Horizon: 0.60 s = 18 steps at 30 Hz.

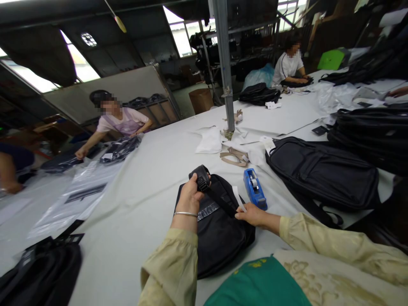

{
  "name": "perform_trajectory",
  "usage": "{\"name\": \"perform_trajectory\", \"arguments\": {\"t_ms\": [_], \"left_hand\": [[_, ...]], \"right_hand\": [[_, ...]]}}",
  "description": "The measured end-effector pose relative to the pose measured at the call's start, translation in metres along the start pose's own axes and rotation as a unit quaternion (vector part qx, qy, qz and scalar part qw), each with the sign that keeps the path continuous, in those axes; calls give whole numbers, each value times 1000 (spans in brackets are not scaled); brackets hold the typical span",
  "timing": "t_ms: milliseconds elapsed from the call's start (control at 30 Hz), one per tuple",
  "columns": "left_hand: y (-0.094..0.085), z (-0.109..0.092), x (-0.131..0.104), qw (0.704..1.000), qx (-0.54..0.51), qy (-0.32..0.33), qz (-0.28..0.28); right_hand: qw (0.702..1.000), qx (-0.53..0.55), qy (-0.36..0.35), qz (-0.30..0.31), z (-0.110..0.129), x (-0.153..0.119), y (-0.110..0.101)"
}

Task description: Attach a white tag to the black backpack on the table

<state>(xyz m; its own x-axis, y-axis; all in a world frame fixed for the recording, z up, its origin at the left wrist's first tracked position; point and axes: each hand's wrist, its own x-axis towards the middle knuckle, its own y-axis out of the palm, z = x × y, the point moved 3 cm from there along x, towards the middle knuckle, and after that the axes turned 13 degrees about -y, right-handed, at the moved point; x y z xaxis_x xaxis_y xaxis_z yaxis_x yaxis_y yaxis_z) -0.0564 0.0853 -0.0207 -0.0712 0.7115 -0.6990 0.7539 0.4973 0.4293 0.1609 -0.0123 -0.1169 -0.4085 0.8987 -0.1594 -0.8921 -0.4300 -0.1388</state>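
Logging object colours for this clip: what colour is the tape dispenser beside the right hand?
Blue; the tape dispenser shows best in the head view.

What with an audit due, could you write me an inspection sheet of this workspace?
Surface: white table cover, creased.
Job's things: black bag lying flat; black strap raised above it.
Clutter: blue tape dispenser beside the bag, tan bands beyond.
Grippers: bare hands; left hand grips the strap, right hand pinches a white strip.
Cables: nothing seen on the table; thin cord overhead.
Surroundings: metal post; co-workers at other work.
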Motion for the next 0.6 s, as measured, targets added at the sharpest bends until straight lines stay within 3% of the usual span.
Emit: {"name": "perform_trajectory", "arguments": {"t_ms": [233,433,600], "left_hand": [[7,5,-32,1000,-1,-8,9],[2,10,-45,1000,4,-19,11],[0,19,-63,1000,0,-25,0]], "right_hand": [[996,-54,11,70,-10,43,-4],[970,-189,-53,144,-17,74,6],[967,-218,-60,118,-26,79,11]]}}
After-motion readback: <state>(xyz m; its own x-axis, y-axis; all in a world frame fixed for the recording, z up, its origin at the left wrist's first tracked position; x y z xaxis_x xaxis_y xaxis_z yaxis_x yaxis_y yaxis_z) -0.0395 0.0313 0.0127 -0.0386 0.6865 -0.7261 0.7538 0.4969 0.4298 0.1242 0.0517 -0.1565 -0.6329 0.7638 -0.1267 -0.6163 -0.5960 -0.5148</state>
